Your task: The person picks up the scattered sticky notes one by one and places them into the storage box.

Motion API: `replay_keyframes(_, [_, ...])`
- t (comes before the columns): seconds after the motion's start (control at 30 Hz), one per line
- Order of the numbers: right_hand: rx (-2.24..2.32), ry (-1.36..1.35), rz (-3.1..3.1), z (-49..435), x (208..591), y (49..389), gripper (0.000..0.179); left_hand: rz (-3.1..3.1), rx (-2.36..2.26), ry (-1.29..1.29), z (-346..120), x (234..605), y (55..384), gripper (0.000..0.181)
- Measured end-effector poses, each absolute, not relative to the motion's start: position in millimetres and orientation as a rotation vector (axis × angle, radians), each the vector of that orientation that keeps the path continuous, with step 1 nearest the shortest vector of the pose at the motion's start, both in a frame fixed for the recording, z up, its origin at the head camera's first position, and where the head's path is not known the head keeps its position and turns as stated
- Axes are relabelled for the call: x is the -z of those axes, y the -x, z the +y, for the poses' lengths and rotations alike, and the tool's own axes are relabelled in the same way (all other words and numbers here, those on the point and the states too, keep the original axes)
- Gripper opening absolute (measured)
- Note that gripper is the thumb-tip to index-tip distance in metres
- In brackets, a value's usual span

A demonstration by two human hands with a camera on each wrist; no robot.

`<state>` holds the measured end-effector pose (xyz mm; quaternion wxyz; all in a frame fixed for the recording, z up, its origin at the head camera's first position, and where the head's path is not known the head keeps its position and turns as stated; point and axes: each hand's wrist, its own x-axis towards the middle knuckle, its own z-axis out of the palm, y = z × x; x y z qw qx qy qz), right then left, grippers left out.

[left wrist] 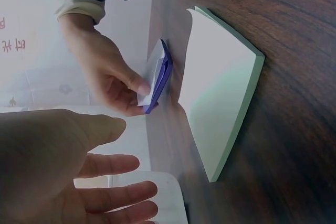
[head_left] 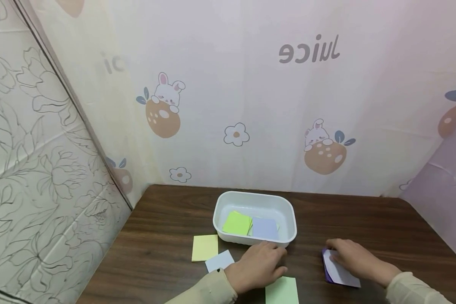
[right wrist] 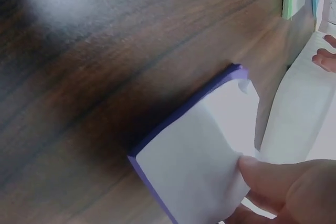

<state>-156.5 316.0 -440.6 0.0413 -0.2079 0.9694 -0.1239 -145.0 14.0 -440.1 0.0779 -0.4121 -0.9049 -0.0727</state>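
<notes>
In the head view, my right hand [head_left: 355,258] pinches a purple sticky note pad [head_left: 345,276] with a whitish top face, at the right of the table. The right wrist view shows the thumb on that face of the pad [right wrist: 184,156]; the other fingers are partly hidden. The left wrist view shows the pad [left wrist: 164,77] tilted. My left hand [head_left: 257,266], fingers extended and holding nothing, hovers before a white plastic box [head_left: 247,240]. A pale green sticky note pad [head_left: 283,292] lies on the table beside it, partly behind the hand.
Inside the box are lime green notes [head_left: 237,223] and lavender notes [head_left: 265,229]. Left of the left hand lie a yellow pad [head_left: 204,248] and a light blue pad [head_left: 218,261]. A printed curtain [head_left: 243,93] hangs behind the wooden table [head_left: 163,223].
</notes>
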Motion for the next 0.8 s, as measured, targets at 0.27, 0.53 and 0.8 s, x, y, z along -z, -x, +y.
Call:
replay_keyframes(0.27, [0.478,0.742,2.927,316.0,433.0,161.1,0.005,-2.716,0.219,1.243,16.3,440.4,145.1,0.026])
replay_keyframes(0.53, [0.548,0.709,2.856,312.5,418.2,163.8,0.007,-2.681,0.228,1.256,18.5,440.7,144.9,0.027])
replay_keyframes(0.8, [0.550,0.686,2.868,308.7,407.0,165.9,0.008,-2.649,0.221,1.248,20.8,439.2,143.1,0.026])
